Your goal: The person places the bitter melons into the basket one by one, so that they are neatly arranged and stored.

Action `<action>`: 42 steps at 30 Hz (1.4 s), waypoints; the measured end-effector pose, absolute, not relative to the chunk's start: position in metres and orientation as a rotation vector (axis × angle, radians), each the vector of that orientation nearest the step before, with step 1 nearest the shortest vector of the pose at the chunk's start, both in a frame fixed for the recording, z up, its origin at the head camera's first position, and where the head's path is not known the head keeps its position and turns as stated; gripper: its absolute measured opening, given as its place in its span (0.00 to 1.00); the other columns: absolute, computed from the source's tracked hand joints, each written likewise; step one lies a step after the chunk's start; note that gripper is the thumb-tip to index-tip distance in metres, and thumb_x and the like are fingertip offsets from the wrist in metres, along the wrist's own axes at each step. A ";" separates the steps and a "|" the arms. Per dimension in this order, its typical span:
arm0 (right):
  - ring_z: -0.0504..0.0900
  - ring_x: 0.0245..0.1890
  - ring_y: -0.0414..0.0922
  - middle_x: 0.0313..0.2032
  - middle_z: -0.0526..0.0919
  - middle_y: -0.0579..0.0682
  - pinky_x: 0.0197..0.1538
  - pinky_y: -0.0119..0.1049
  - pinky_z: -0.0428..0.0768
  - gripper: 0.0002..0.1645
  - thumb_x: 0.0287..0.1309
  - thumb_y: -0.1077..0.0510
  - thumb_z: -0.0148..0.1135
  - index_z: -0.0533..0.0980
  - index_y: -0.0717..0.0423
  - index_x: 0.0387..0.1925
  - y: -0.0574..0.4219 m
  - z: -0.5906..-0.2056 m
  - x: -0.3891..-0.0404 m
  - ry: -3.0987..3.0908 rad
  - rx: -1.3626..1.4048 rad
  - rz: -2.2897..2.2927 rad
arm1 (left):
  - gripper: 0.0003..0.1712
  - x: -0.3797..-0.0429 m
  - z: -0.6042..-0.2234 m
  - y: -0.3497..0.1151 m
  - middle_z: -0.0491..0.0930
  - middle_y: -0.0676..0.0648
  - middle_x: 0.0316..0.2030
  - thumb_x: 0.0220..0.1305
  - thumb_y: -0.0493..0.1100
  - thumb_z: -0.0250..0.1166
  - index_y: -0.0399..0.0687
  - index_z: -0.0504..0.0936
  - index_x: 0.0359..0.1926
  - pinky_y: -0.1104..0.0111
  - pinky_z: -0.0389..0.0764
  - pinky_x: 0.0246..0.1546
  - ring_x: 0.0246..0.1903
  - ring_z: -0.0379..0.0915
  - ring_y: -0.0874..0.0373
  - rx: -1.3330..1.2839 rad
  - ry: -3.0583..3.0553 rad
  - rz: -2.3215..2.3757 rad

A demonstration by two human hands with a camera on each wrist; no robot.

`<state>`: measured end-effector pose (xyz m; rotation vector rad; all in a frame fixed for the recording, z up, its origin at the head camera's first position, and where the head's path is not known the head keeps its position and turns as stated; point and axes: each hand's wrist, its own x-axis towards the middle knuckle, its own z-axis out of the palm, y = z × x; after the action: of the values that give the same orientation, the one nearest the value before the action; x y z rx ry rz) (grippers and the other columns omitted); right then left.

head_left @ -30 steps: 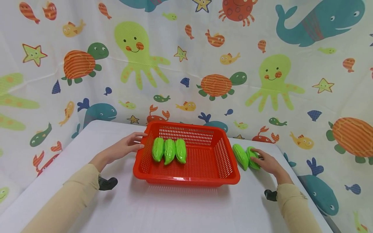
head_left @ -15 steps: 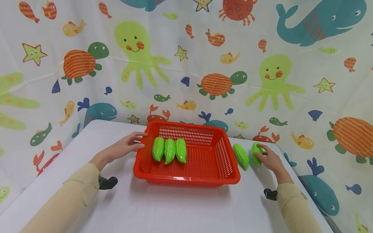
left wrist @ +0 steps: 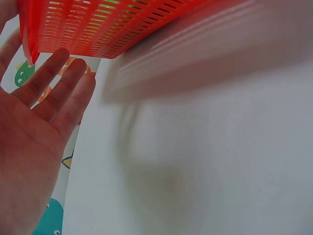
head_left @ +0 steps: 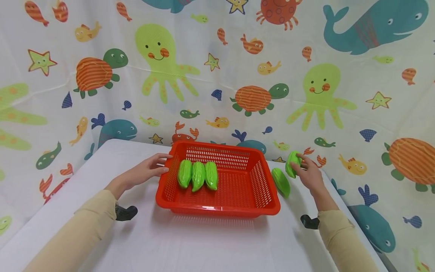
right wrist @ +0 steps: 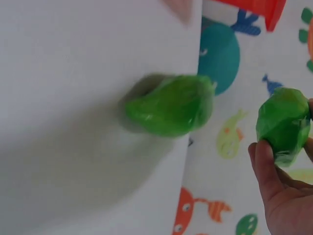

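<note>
A red plastic basket [head_left: 234, 210] sits on the white table, with three green bitter gourds [head_left: 198, 176] side by side in its left part. My left hand [head_left: 146, 170] touches the basket's left rim; its fingers look fairly straight in the left wrist view, and part of the hand is cut off there. Off the basket's right side, my right hand [head_left: 310, 174] holds a bitter gourd [head_left: 292, 164] between thumb and fingers, raised above the table. Another bitter gourd [head_left: 281, 183] lies on the table between that hand and the basket; the right wrist view shows it below the held one.
The white table [head_left: 217, 245] runs to a curtain [head_left: 217, 105] printed with sea animals at the back and sides. Dark camera mounts [head_left: 125, 213] stick out from both wrists.
My right hand has drawn its bitter gourd away from the neighbouring one, then lifted it up off the table and slightly left. The left hand and the basket stay put.
</note>
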<state>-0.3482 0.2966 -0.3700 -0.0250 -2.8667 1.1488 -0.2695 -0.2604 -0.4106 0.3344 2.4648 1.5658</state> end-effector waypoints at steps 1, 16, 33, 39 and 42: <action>0.66 0.65 0.65 0.66 0.65 0.69 0.60 0.62 0.71 0.46 0.66 0.32 0.51 0.52 0.49 0.76 0.292 -0.367 -0.347 -2.862 -0.011 1.167 | 0.39 -0.269 -0.411 -0.260 0.62 0.39 0.67 0.67 0.57 0.61 0.56 0.57 0.73 0.46 0.74 0.56 0.64 0.61 0.38 0.326 2.464 1.570; 0.72 0.62 0.61 0.65 0.68 0.64 0.61 0.62 0.69 0.45 0.61 0.32 0.57 0.56 0.42 0.74 0.233 -0.324 -0.327 -2.830 0.271 1.300 | 0.39 -0.270 -0.411 -0.260 0.62 0.38 0.67 0.67 0.57 0.61 0.56 0.57 0.73 0.47 0.75 0.56 0.64 0.61 0.38 0.346 2.467 1.571; 0.74 0.61 0.57 0.64 0.71 0.60 0.59 0.57 0.75 0.40 0.62 0.38 0.62 0.60 0.40 0.71 0.182 -0.301 -0.318 -2.811 0.495 1.388 | 0.39 -0.266 -0.409 -0.260 0.61 0.37 0.68 0.67 0.56 0.61 0.54 0.56 0.73 0.46 0.75 0.56 0.65 0.61 0.38 0.347 2.464 1.572; 0.76 0.60 0.57 0.63 0.72 0.60 0.55 0.54 0.78 0.36 0.63 0.42 0.62 0.62 0.41 0.69 0.167 -0.301 -0.318 -2.802 0.568 1.418 | 0.39 -0.265 -0.408 -0.259 0.62 0.37 0.67 0.67 0.55 0.61 0.54 0.56 0.73 0.46 0.75 0.55 0.64 0.62 0.38 0.355 2.467 1.570; 0.74 0.61 0.56 0.62 0.73 0.58 0.54 0.51 0.80 0.35 0.63 0.42 0.62 0.63 0.41 0.69 0.160 -0.302 -0.321 -2.822 0.587 1.388 | 0.39 -0.264 -0.407 -0.258 0.62 0.37 0.67 0.68 0.55 0.61 0.53 0.56 0.73 0.46 0.75 0.55 0.64 0.63 0.38 0.360 2.468 1.570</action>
<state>-0.3206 0.1598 -0.3017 0.5875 -2.8217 1.3876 -0.2643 -0.2581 -0.4072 0.3597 2.4677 1.5695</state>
